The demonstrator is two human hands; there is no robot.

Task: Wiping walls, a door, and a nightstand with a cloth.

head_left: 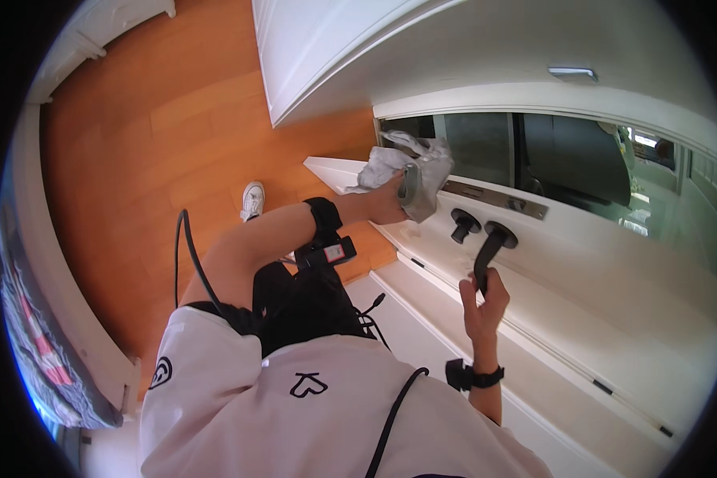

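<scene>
My left hand (385, 201) grips a crumpled grey cloth (432, 163), bunched against the edge of a white door (581, 267). Some of its fingers are hidden behind the cloth. Lower down, my right hand (486, 309) is closed round the end of the black lever door handle (492, 248). Beside that handle sits a small black round thumb-turn (463, 226). A metal latch plate (498, 199) is set into the door's edge, just right of the cloth. The door stands ajar.
Orange-brown wooden flooring (167, 151) stretches to the left. A white panel (334, 48) with a silver pull (572, 74) stands at the top. Dark glass panes (570, 151) show past the door's edge. Patterned fabric (44, 342) hangs at the far left. A black cable (185, 247) loops by my left arm.
</scene>
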